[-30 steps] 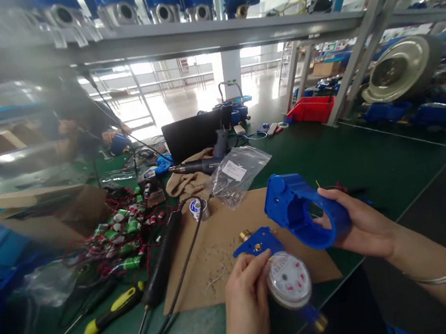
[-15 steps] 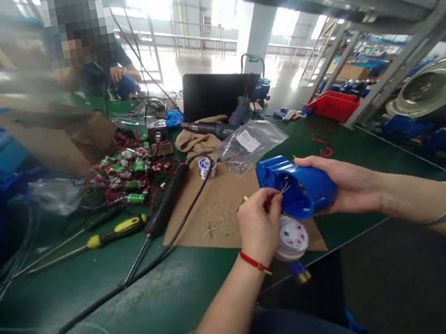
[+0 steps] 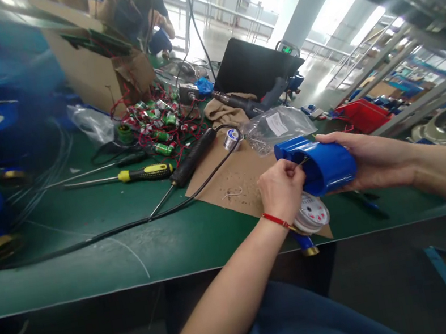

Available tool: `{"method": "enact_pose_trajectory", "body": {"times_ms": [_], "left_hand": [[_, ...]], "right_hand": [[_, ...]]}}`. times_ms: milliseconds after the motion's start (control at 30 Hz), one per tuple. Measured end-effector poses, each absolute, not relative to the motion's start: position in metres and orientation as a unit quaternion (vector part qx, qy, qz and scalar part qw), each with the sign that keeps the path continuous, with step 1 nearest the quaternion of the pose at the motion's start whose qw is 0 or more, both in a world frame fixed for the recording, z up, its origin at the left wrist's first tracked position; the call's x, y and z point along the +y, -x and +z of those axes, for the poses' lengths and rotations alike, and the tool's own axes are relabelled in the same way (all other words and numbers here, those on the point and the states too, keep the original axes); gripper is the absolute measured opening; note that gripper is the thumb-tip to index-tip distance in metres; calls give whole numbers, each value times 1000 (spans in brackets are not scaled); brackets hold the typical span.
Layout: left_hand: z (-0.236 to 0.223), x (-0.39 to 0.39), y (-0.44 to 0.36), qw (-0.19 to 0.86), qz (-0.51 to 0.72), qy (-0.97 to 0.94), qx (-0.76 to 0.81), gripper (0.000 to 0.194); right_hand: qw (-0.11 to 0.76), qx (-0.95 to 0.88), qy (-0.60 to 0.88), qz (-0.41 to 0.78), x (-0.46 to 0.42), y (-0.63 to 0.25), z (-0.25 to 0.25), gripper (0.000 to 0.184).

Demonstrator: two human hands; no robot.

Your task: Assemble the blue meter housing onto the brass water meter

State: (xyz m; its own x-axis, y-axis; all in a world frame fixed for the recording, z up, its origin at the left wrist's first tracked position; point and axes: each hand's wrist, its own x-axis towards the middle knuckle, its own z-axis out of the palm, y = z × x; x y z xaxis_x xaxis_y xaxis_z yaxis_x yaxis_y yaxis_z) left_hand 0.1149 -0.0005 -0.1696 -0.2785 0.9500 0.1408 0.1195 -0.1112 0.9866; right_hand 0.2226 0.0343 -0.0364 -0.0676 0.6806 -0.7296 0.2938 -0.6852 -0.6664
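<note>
My right hand (image 3: 370,158) is wrapped round the far side of a blue plastic housing (image 3: 337,165), its open end turned toward my left hand. The fingertips of my left hand (image 3: 281,188) are pinched at the housing's mouth, closed on thin wires (image 3: 303,161) that come from inside. Most of the wires' length is hidden by the fingers and the housing wall. Below both hands lies a water meter (image 3: 314,214) with a white dial marked in red, partly covered by my left wrist. Its brass-ended blue pipe points toward the table's front edge.
A soldering iron (image 3: 195,157) and a yellow-black screwdriver (image 3: 146,173) lie left of the cardboard sheet (image 3: 212,183). Beyond are a solder spool (image 3: 232,139), a plastic bag (image 3: 280,125), a heat gun (image 3: 244,104) and a heap of green batteries (image 3: 158,121). A co-worker (image 3: 126,11) sits opposite.
The view has swung, so the bench things sit further right and higher. My left fingers are now closer in at the housing's mouth, and less of the wires shows.
</note>
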Motion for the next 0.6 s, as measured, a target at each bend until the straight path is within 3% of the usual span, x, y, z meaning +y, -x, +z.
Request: {"method": "enact_pose_trajectory", "body": {"times_ms": [200, 600], "left_hand": [[-166, 3, -114, 407, 573, -443, 557, 12], [-168, 3, -115, 372, 579, -460, 560, 12]], "right_hand": [[162, -367, 693, 599, 33, -216, -32, 30], [158, -383, 685, 600, 25, -217, -32, 29]]}}
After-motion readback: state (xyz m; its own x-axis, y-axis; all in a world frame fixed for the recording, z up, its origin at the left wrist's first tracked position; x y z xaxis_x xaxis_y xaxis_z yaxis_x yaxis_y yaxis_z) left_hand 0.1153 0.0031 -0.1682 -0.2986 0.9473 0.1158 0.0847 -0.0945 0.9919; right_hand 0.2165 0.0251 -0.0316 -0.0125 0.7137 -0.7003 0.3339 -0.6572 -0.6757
